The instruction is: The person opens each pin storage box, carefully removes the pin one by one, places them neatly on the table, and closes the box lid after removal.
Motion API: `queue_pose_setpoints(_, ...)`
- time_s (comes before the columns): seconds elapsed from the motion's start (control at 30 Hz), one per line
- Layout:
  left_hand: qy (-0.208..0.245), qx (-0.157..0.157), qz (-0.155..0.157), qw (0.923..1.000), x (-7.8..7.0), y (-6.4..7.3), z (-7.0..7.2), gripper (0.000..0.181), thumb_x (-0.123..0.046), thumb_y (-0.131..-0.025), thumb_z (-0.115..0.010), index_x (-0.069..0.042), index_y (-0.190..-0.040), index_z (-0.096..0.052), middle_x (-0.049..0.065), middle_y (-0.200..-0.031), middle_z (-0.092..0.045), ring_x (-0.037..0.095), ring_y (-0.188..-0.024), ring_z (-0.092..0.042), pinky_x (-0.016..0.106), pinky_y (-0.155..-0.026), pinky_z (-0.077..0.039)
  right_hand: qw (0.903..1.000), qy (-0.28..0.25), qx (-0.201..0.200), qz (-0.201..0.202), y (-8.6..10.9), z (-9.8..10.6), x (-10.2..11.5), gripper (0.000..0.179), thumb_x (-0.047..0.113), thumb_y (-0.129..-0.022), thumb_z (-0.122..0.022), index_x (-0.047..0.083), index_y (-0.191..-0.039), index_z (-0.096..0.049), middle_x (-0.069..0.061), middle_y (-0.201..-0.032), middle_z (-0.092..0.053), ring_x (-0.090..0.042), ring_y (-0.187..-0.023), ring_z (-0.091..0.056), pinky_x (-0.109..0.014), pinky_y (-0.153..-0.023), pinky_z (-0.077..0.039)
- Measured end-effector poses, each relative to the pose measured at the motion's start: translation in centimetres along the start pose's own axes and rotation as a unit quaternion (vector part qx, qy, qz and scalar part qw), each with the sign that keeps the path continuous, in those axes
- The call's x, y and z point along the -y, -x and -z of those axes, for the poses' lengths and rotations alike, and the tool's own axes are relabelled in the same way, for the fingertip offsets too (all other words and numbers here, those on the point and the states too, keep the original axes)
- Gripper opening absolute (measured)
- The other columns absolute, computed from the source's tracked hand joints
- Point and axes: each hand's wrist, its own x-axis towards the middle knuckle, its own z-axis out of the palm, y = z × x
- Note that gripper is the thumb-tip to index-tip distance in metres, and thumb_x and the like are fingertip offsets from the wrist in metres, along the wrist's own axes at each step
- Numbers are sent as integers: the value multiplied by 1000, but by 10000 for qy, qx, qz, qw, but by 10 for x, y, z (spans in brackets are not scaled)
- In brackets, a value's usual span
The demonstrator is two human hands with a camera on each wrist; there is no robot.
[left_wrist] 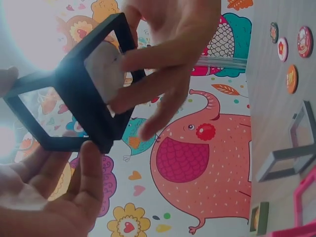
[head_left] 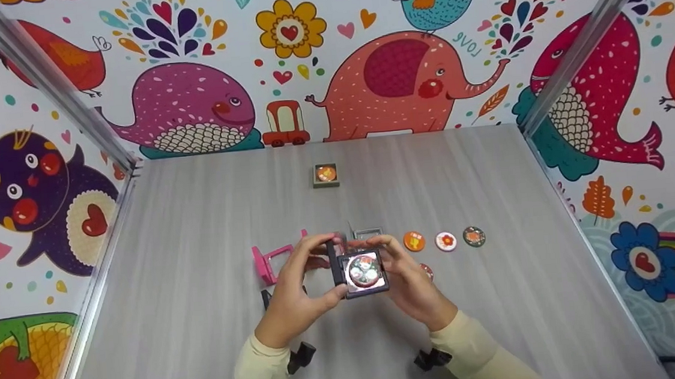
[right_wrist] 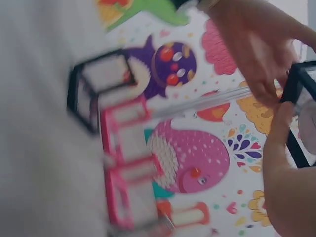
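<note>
A black hinged display frame (head_left: 336, 268) is held up, opened out, over the middle of the table. A round badge (head_left: 364, 270) with a multicoloured picture lies against the clear film of its right half. My left hand (head_left: 294, 295) grips the left half by its edge, thumb at the lower corner. On the other side, my right hand (head_left: 411, 280) holds the right half. In the left wrist view, fingers of the right hand (left_wrist: 168, 59) touch the pale back of the badge (left_wrist: 106, 71). The badge's far side is hidden in the head view.
Pink frames (head_left: 266, 265) and another black frame (right_wrist: 74, 94) stand left; a grey frame (head_left: 368, 233) sits behind my hands. Orange (head_left: 414, 241), red-flower (head_left: 446, 241) and dark green (head_left: 474, 236) badges lie right. An olive frame (head_left: 326, 184) stands farther back. Printed walls enclose the table.
</note>
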Motion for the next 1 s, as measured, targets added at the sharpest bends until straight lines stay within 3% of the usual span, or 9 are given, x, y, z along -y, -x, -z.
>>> queue_pose_setpoints(0.07,-61,-4,133,9999,0,1,3,72,-21,-89,-87,-22,-154,-56,-7,-144,-62,21,-125,-62,49,-105,-56,9927,1157,71,338,-2,5,9,38,-2,-108,-42,3,-144,-54,-21,-160,-49,-38,-148,-45,-46,-116,-47)
queue_pose_setpoints(0.1,-79,3,182,9998,0,1,4,73,-20,-89,-87,-24,-154,-56,-7,-144,-62,21,-126,-62,51,-106,-56,9820,1807,167,521,-3,7,14,37,-4,-107,-46,2,-142,-57,-21,-157,-51,-39,-147,-47,-47,-117,-46)
queue_pose_setpoints(0.17,-128,36,226,9997,2,2,5,73,-19,-89,-88,-28,-154,-55,-6,-145,-61,20,-127,-62,52,-107,-55,9448,3114,477,899,-7,10,24,34,-4,-106,-58,2,-139,-64,-18,-152,-58,-38,-145,-50,-48,-117,-46)
queue_pose_setpoints(0.3,-120,120,147,9997,6,3,6,76,-15,-89,-87,-32,-155,-53,-4,-149,-60,22,-131,-61,49,-108,-54,8456,4999,1250,1394,-15,10,40,40,5,-99,-80,12,-137,-71,-7,-144,-67,-32,-139,-57,-50,-115,-49)
queue_pose_setpoints(0.4,-73,184,62,9998,9,3,5,77,-13,-90,-87,-31,-156,-52,-2,-150,-59,23,-133,-60,46,-109,-54,8072,5527,1524,1403,-19,8,47,42,11,-97,-84,17,-137,-71,1,-141,-67,-24,-135,-58,-48,-111,-52)
queue_pose_setpoints(0.53,-116,315,185,9993,12,5,5,80,-10,-90,-87,-31,-158,-50,3,-153,-57,24,-134,-60,46,-111,-53,7961,5705,1457,1401,-21,7,48,42,11,-95,-86,21,-134,-73,6,-137,-65,-19,-130,-56,-42,-105,-55)
queue_pose_setpoints(0.7,-461,620,849,9934,21,9,4,79,-8,-92,-85,-21,-158,-44,7,-156,-51,27,-138,-58,40,-115,-48,8069,5580,964,1681,-17,14,54,46,2,-89,-84,17,-131,-74,-1,-131,-61,-23,-123,-58,-41,-102,-54)
queue_pose_setpoints(0.87,-711,964,1566,9804,45,18,1,79,-2,-91,-80,-10,-158,-40,14,-158,-44,36,-142,-55,40,-114,-48,8176,5465,173,1804,-9,31,70,54,-12,-84,-79,12,-132,-72,-5,-130,-60,-25,-113,-62,-35,-95,-58)
queue_pose_setpoints(1.0,-968,1021,1850,9726,66,28,0,81,1,-89,-80,-5,-158,-38,21,-159,-43,44,-140,-54,48,-112,-50,8116,5605,-392,1602,0,52,83,59,-17,-82,-78,11,-133,-71,-5,-131,-61,-23,-111,-63,-30,-92,-58)
